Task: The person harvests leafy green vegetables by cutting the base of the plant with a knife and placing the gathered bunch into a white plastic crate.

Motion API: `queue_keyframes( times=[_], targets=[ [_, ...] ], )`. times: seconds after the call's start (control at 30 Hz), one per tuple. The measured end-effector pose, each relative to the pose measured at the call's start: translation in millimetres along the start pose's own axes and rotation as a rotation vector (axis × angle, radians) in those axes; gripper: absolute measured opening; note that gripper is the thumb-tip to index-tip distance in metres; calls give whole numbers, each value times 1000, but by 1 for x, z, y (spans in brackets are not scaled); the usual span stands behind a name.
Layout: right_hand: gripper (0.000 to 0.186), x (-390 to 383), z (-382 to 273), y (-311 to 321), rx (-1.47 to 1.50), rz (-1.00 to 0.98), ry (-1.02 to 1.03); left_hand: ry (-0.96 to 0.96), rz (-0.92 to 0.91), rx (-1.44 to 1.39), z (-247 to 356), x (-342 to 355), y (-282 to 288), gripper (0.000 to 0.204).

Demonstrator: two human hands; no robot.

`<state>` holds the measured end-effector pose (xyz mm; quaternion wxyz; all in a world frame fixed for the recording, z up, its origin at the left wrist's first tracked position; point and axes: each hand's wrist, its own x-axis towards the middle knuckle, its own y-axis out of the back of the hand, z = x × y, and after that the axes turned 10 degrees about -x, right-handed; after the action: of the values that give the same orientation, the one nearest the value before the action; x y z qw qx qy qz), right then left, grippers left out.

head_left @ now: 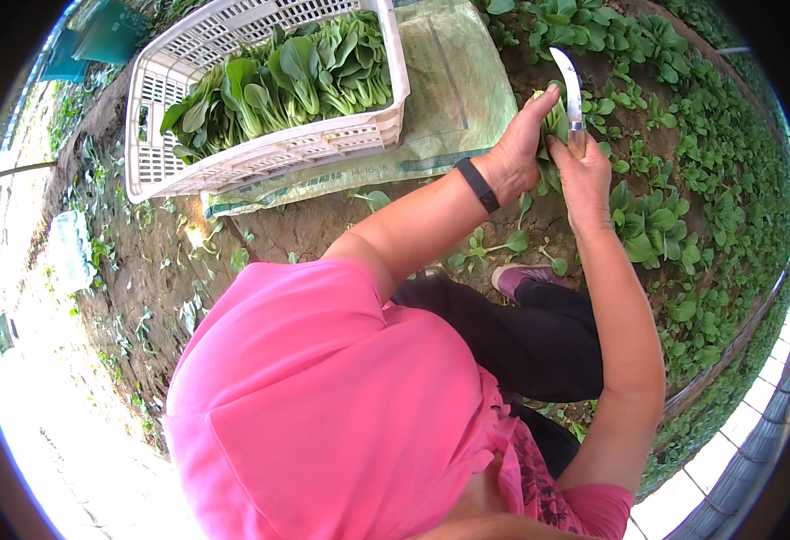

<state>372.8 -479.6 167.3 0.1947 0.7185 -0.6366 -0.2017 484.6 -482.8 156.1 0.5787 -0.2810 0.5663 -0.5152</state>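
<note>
Close together, the left hand (523, 144) clasps green leafy stems (555, 124); the right hand (586, 175) grips a curved, wooden-handled steel knife (572, 97), long axis pointing away from the body. Leftward, nearer the left hand, 1 white slatted plastic crate (260, 162) of leafy greens (296, 79) rests on pale-green sheeting (480, 90) with printed lettering.

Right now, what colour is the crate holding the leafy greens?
The crate is white; the head view shows it best.

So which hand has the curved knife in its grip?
The right hand, with the bare wrist: it holds the curved knife, blade toward the picture's top. The left hand, wearing a dark wristband, holds leafy greens instead.
</note>
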Motion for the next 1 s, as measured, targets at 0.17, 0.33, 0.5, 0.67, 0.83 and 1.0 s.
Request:
queue_keyframes(
  times=[0.17, 0.33, 0.5, 0.67, 0.83, 1.0],
  targets=[
    [10, -2, -13, 2, 198, 15, -121, -6, -47, -8, 12, -23, 1, 23],
    [12, -12, -34, 1, 337, 15, -194, 78, -188, 99, 32, -36, 21, 25],
    [12, -29, -47, -23, 402, -166, -238, 60, -106, 48, 46, -48, 40, 25],
    [32, -43, -62, -31, 428, -368, -305, -128, -124, 159, 96, -66, 42, 24],
    [50, -39, -71, -6, 293, -414, -262, -535, -26, 468, 234, -98, 53, 29],
    [48, -30, -39, 41, 221, -236, -359, -973, 819, 1604, 423, -135, 136, 43]
  ],
)
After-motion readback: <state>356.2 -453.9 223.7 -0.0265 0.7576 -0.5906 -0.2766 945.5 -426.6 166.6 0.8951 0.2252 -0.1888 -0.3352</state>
